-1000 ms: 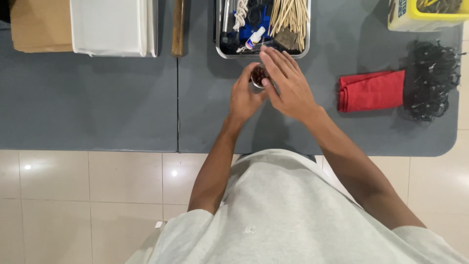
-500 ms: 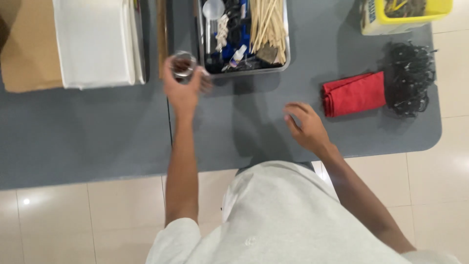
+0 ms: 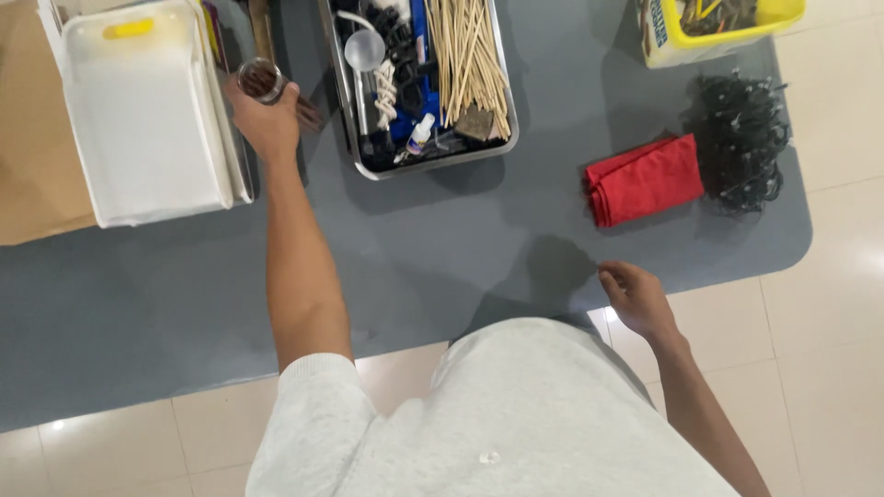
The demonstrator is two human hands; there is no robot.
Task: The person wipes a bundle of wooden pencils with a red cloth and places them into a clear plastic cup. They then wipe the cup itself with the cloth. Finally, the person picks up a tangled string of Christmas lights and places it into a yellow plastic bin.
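The left hand (image 3: 267, 118) is stretched far out across the grey table (image 3: 184, 285), its fingers wrapped around a small round jar (image 3: 261, 79) with dark brownish contents, which it grasps at the fingertips. The jar sits at the far tip of that hand, just beside the upper right corner of a white plastic tray (image 3: 147, 110) lying to the hand's left (a yellow tab shows at the tray's far end). Whether the jar rests on the table or is lifted clear of it cannot be told from this view. Beyond the tray to the left lies a flat brown cardboard piece (image 3: 28, 138).

Just to the right of the left hand stands a metal tray (image 3: 345, 101) filled with a bundle of thin wooden sticks (image 3: 465, 55), a small white bottle (image 3: 420, 133), blue items and a clear round lid or scoop.

The right hand (image 3: 637, 296) hangs near the table's near edge, close to the body, fingers loosely curled and grasping nothing that can be seen. Ahead of it lies a folded red cloth (image 3: 645, 179), and to the right of the cloth a heap of black tangled pieces (image 3: 741, 143). Farther ahead stands a yellow bin (image 3: 663, 37).
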